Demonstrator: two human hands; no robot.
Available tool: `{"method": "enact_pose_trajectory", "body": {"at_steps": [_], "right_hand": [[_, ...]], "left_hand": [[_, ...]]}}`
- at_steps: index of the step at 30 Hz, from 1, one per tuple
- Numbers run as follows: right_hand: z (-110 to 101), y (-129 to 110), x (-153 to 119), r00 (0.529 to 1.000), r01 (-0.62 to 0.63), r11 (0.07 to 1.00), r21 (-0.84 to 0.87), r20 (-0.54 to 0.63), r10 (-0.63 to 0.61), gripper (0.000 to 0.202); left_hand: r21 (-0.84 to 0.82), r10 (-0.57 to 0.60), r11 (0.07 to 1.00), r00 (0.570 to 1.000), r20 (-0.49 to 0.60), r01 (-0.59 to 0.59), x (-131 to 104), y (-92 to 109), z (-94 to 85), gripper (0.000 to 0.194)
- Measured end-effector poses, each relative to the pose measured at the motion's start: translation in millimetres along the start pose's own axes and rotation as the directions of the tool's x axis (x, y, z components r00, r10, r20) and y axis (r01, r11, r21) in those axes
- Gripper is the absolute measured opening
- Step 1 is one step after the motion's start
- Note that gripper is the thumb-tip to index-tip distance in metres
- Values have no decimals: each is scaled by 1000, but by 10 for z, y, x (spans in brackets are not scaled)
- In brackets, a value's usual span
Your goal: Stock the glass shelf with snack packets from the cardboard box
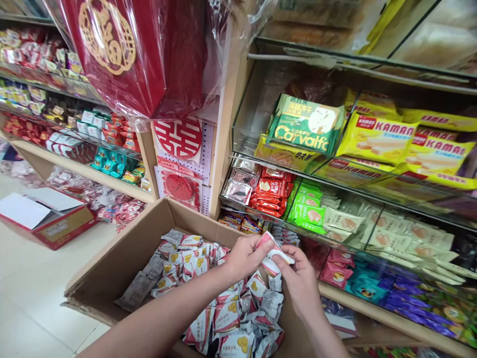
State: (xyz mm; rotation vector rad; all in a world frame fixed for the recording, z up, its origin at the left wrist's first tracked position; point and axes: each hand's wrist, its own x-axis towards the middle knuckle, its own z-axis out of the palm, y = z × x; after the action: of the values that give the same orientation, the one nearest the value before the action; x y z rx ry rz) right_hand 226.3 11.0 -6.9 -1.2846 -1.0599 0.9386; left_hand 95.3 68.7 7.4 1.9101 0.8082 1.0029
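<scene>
Head view: fingers pinch a crinkled packet above a cardboard box.

Wood-framed shelves rise above a pale tiled floor.

We cannot see the whole packet near the centre of the frame: the left hand and right hand cover parts of it. The left forearm hides some heaped packets from us, and the bottom edge cuts off the near side of the cardboard box. At the upper left, the top edge crops the red gift package; at the upper right, wrapped goods run out of frame, too blurred for us to name. The purple packets at lower right are smeared.
</scene>
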Motion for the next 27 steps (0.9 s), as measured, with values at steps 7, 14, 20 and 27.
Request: {"method": "enact_pose_trajectory", "body": {"at_steps": [7, 14, 20, 27], "right_hand": [[153, 148, 49, 842, 54, 996, -66, -533, -81, 37], [-36, 172, -7, 921, 99, 984, 145, -388, -35, 39], [-604, 76, -129, 935, -2, 1000, -20, -354, -5, 46], [-1575, 788, 279, 905, -75, 928, -365, -415, -91, 50]], "left_hand": [[-140, -179, 978, 964, -196, 154, -81, -42, 257, 44], [-275, -189, 951, 971, -145, 144, -136, -49, 431, 39], [314, 144, 930, 974, 173, -193, 132, 84, 242, 37], [837, 50, 486, 964, 262, -253, 330, -188, 85, 37]]}}
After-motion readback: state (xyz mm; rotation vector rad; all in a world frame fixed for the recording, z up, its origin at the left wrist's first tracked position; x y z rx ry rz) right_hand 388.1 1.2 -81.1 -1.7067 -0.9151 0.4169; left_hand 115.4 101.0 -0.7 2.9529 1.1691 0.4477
